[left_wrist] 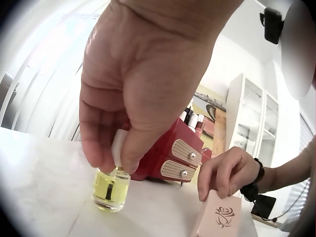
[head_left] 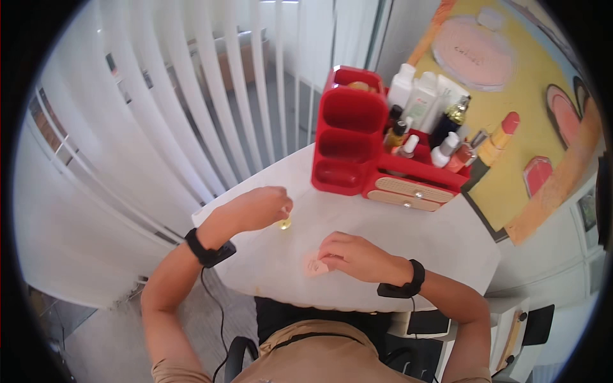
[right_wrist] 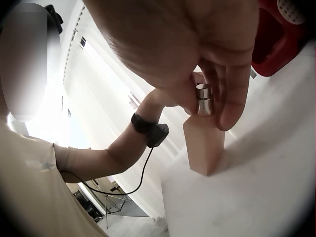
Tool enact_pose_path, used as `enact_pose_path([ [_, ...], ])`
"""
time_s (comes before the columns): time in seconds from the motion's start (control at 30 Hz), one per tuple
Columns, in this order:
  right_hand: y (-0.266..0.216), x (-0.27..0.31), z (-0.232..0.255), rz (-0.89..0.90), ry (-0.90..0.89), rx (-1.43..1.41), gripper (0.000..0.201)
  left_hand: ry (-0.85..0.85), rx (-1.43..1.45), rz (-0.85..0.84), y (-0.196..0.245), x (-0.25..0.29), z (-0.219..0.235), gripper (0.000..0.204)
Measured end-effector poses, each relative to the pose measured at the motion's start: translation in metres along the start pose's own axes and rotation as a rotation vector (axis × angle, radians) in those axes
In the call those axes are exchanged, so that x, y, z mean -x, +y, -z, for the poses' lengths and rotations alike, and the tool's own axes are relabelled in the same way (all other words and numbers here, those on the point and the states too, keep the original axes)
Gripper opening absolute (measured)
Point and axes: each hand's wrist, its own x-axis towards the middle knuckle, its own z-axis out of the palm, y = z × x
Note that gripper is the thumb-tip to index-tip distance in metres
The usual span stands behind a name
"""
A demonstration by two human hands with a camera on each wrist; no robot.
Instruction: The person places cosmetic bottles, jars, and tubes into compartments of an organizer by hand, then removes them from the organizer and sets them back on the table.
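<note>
My left hand (head_left: 258,209) pinches the white cap (left_wrist: 118,146) of a small clear glass bottle of yellow liquid (left_wrist: 111,191). The bottle stands upright on the white table, and a dark brush shows inside it. To the right, my right hand (head_left: 361,255) grips a pale pink, square-sided bottle (right_wrist: 203,148) by its shiny silver top (right_wrist: 204,101), thumb on one side and fingers on the other. A brown floral design marks the pink bottle's face in the left wrist view. Its base is close to the tabletop.
A red organizer (head_left: 322,137) with open compartments and two woven-front drawers (head_left: 408,191) stands at the back of the white table (head_left: 255,268). Several cosmetic bottles (head_left: 421,99) fill its right part. White vertical blinds (head_left: 172,96) hang at left; a cosmetics poster (head_left: 472,57) leans behind.
</note>
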Motion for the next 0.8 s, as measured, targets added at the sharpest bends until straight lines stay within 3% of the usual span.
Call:
enact_pose_path([
  [0.13, -0.022, 0.022, 0.065, 0.000, 0.155, 0.081, 0.016, 0.062, 0.046, -0.051, 0.022, 0.000, 0.020, 0.013],
  [0.2, -0.042, 0.033, 0.121, 0.073, 0.295, 0.352, 0.013, 0.078, 0.087, -0.059, 0.040, -0.001, 0.039, 0.013],
  [0.27, -0.065, 0.045, 0.168, -0.095, 0.448, 0.392, 0.012, 0.093, 0.127, -0.059, 0.053, -0.004, 0.055, 0.012],
  [0.33, -0.073, 0.048, 0.203, -0.114, 0.594, 0.569, 0.013, 0.212, 0.121, -0.159, 0.064, -0.013, 0.072, 0.012],
  [0.43, -0.077, 0.035, 0.231, -0.250, 0.580, 0.652, 0.017, 0.300, 0.062, -0.243, 0.086, -0.033, 0.099, 0.012],
  [0.6, -0.034, 0.010, 0.238, -0.225, 0.471, 0.805, 0.022, 0.427, 0.066, -0.289, 0.118, -0.065, 0.122, 0.012],
  [0.8, -0.035, 0.009, 0.239, -0.478, 0.346, 0.761, 0.023, 0.456, -0.017, -0.327, 0.132, -0.098, 0.131, 0.014],
])
